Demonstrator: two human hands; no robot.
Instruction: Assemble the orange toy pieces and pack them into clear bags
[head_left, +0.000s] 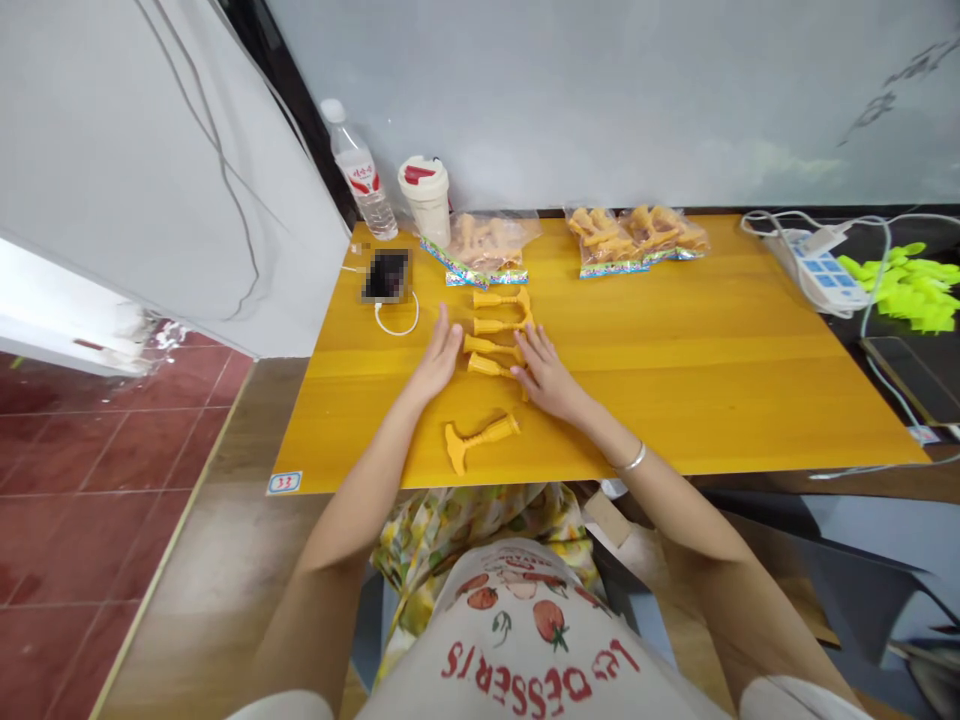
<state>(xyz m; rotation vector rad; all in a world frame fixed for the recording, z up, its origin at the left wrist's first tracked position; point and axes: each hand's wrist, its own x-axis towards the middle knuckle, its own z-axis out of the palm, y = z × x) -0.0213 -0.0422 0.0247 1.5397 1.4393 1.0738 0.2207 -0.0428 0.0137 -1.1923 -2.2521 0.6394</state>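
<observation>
Closest to the person, the front edge of the yellow tabletop (pixel 712 390) runs just ahead of a patterned skirt (pixel 420 560). Between the forearms, on the near side of both hands, a loose yellow toy hammer (pixel 495 432) lies close to that edge, its head toward the left forearm.

A little farther in, the hands face each other across a row of four yellow toy hammers (pixel 491 346). The left hand (pixel 439 360) stands at the handle ends, fingers straight and clutching nothing, a narrow gap away. The right hand (pixel 549 378) is loosely spread at the head ends without closing on anything; its fingers hide some heads, and I can't tell how many they touch. To its right there's a broad run of board for sliding sideways; left of the left hand, the slanting side edge leaves less.

Past the left fingertips sits a phone (pixel 386 275) on a white cable. Beyond the row is a bag of yellow pieces (pixel 487 245), with a lidded cup (pixel 427 200) and a water bottle (pixel 365 190) behind and to its left. Beyond the right hand, more bagged pieces (pixel 600 238) lie near the back edge, and well off to its right is a power strip (pixel 821 275).
</observation>
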